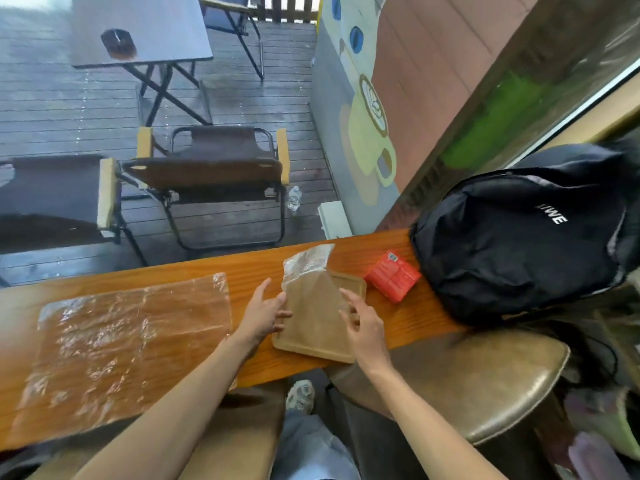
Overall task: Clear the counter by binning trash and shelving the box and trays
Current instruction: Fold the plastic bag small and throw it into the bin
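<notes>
The orange wooden worktop (408,327) runs across the lower middle of the frame. At its right end sits a black backpack (519,244). On its left part a large clear plastic sheet (124,341) lies flat. At centre is a stack of brown trays (311,327), the top one partly inside a clear plastic bag (306,263) whose open end rises toward the upper centre. Just right of the trays lies a small red box (393,277), close to the backpack.

The risk, as I judge it: the near edge of the trays sits close to the worktop's front edge, so a careless tug on the bag could drag the stack off. The thin plastic could also slip away or blow off in the open air.

The left hand (265,313) reaches in from lower left, fingers spread and loosely extended, touching the left edge of the trays. The right hand (363,323) comes from lower right, fingers relaxed and slightly bent by the bag's right side; whether it pinches the plastic I cannot tell.
</notes>
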